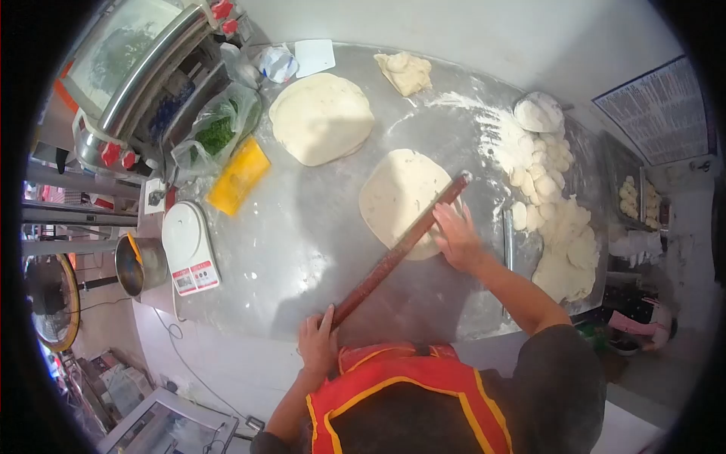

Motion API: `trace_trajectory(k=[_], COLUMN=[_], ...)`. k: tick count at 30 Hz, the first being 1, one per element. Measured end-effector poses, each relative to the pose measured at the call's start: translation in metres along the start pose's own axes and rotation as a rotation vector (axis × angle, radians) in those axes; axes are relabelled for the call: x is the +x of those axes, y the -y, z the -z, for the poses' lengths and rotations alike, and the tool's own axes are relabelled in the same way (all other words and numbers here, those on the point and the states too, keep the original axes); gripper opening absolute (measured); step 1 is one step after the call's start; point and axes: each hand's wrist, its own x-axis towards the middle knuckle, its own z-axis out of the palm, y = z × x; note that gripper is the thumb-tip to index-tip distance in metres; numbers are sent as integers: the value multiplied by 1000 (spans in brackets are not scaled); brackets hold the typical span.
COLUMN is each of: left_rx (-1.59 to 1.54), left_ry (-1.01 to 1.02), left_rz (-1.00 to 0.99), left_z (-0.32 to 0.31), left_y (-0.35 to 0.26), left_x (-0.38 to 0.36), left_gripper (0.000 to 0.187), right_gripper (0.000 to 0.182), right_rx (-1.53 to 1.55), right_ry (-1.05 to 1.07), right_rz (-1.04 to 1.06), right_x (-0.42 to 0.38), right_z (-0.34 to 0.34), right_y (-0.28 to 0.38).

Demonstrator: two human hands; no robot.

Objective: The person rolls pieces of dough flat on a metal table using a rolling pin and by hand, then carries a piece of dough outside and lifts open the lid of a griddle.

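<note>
A long reddish-brown rolling pin (393,257) lies slantwise over a flat round sheet of dough (401,193). At the pin's lower end, close to the table's front edge, my left hand (318,342) is closed round the wood. My right hand (458,237) is on the pin near its upper end, over the right side of the dough, its fingers bent onto the wood. Part of the sheet is hidden under the pin and my right hand. Behind and to the left lies a stack of rolled dough rounds (321,117).
A white scale (185,234), a yellow scraper-like piece (238,175) and a bag of chopped greens (217,135) stand left. On the right are several dough pieces (541,170), loose flour, a larger dough mass (567,253) and a thin metal rod (507,250). A dough lump (404,72) sits at the back.
</note>
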Motion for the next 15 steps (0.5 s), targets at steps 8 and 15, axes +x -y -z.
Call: trace_trajectory(k=[8, 15], left_rx=[82, 323], left_ry=[-21, -48], left_rz=[-87, -350], left_z=[-20, 42], left_y=[-11, -3], left_x=[-17, 72], left_gripper=[47, 32], right_gripper=[51, 48], right_rx=[50, 70], right_ry=[-314, -231], right_rz=[129, 110], right_x=[-49, -95], right_z=[-54, -1], right_y=[-30, -7])
